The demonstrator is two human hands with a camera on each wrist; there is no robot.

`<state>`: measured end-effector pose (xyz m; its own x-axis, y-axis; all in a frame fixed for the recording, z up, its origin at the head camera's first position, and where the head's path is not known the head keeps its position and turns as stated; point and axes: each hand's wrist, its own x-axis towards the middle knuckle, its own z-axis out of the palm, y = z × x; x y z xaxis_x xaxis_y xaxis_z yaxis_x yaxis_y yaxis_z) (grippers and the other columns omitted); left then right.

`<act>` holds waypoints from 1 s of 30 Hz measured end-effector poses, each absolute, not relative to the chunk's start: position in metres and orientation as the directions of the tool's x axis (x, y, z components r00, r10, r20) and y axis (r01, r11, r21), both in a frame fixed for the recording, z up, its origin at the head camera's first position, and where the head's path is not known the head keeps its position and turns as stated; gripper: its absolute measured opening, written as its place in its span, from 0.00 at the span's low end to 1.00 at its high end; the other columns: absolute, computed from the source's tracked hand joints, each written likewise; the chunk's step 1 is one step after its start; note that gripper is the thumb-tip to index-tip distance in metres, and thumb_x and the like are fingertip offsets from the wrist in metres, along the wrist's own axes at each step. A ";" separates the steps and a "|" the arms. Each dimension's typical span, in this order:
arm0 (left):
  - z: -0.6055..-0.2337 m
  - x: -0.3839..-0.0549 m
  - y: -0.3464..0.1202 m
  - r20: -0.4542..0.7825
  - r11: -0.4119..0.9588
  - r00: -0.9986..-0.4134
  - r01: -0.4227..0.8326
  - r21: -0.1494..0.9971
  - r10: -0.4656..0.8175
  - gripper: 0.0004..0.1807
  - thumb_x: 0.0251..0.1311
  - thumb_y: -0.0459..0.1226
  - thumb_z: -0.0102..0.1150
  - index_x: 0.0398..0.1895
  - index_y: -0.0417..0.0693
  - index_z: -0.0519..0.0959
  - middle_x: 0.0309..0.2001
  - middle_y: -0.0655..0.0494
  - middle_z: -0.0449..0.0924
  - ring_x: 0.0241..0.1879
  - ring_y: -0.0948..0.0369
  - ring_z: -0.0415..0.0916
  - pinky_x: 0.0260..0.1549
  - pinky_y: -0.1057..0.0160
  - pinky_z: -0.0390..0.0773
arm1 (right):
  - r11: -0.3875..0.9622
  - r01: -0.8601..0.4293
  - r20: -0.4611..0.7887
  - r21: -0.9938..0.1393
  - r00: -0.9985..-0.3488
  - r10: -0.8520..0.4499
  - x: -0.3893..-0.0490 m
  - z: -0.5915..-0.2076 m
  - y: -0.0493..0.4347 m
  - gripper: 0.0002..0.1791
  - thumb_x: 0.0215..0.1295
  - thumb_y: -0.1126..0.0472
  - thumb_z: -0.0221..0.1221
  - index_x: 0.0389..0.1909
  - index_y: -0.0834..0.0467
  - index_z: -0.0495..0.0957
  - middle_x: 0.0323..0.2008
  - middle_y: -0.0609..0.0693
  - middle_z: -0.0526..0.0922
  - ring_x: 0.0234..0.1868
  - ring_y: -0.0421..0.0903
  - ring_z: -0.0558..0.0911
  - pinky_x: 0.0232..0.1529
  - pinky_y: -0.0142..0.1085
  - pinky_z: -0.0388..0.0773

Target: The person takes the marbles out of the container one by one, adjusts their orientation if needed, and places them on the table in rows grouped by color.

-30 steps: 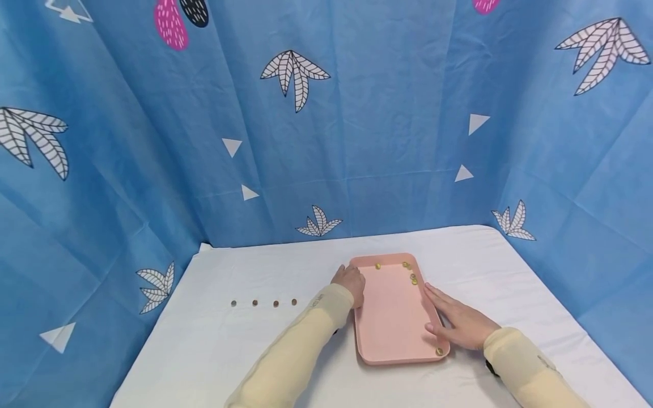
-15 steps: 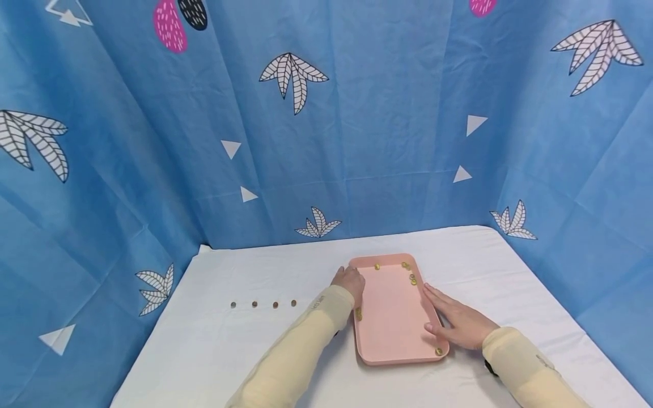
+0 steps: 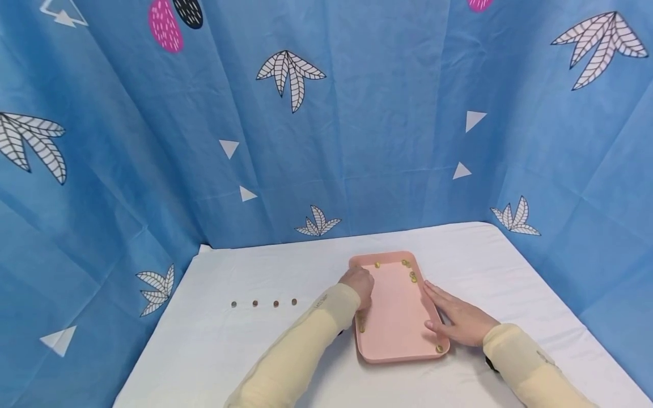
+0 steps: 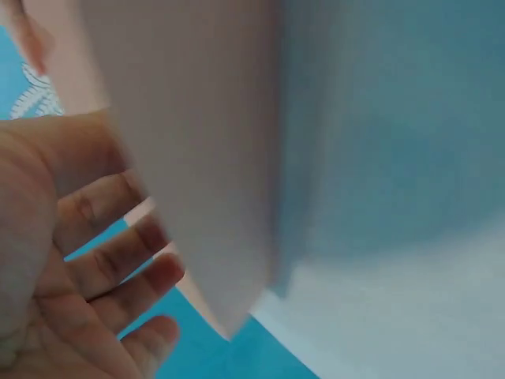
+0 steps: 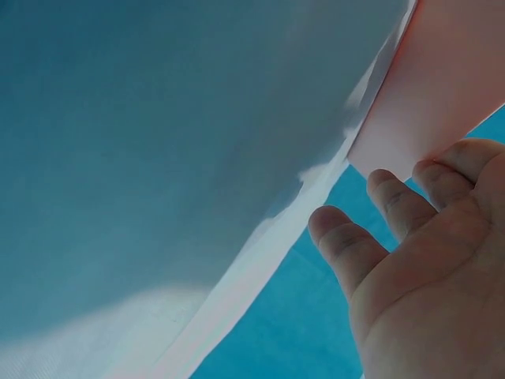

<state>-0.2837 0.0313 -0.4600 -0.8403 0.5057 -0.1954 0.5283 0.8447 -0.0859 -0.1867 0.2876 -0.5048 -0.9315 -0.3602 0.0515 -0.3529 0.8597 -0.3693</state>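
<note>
- Head view: a white cloth-covered counter carries the things.
- Pink, shallow, rectangular tray: on the counter, between the hands.
- Right hand: fingers nearly straight, resting at the tray's right rim, holding nothing visible.
- Left hand: shifted inward from the left rim since half a second ago, suggesting pieces inside are being handled. Fingers curve down; their tips are hidden, partly behind tray wall in the left wrist view, so I cannot tell whether they pinch anything.
- Four small round pieces, one grey, three brownish: a row left of the tray.
- Small gold-coloured round pieces: inside the tray's edges; along the left wall one now shows nearer the person, with blur beside it.
</note>
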 end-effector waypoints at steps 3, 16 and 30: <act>-0.456 -0.281 0.041 -0.196 0.836 -0.822 0.548 -0.020 0.534 0.08 0.51 0.43 0.72 0.21 0.55 0.82 0.27 0.65 0.76 0.32 0.67 0.74 0.41 0.70 0.77 | 0.857 -0.354 0.051 -0.375 -0.931 -0.362 -0.188 -0.504 0.288 0.48 0.63 0.32 0.53 0.75 0.53 0.50 0.75 0.49 0.51 0.71 0.55 0.60 0.65 0.54 0.62; -0.469 -0.281 0.057 -0.240 0.852 -0.817 0.510 0.123 0.524 0.11 0.54 0.41 0.71 0.17 0.60 0.79 0.21 0.69 0.74 0.27 0.69 0.71 0.32 0.72 0.74 | 0.857 -0.351 0.042 -0.378 -0.931 -0.363 -0.188 -0.504 0.287 0.48 0.63 0.32 0.53 0.75 0.53 0.50 0.75 0.48 0.51 0.71 0.54 0.59 0.65 0.53 0.62; -0.446 -0.275 0.068 -0.393 0.890 -0.800 0.428 0.154 0.453 0.08 0.54 0.42 0.70 0.23 0.61 0.79 0.27 0.68 0.76 0.28 0.67 0.74 0.33 0.68 0.76 | 0.854 -0.341 0.046 -0.393 -0.935 -0.352 -0.188 -0.503 0.290 0.48 0.62 0.33 0.55 0.76 0.52 0.50 0.75 0.49 0.51 0.71 0.55 0.59 0.65 0.53 0.62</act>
<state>-0.2752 0.0677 -0.4461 -0.8004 0.4530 -0.3926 0.4282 0.8904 0.1542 -0.1878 0.2896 -0.5026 -0.9350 -0.3517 0.0464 -0.3408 0.8541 -0.3930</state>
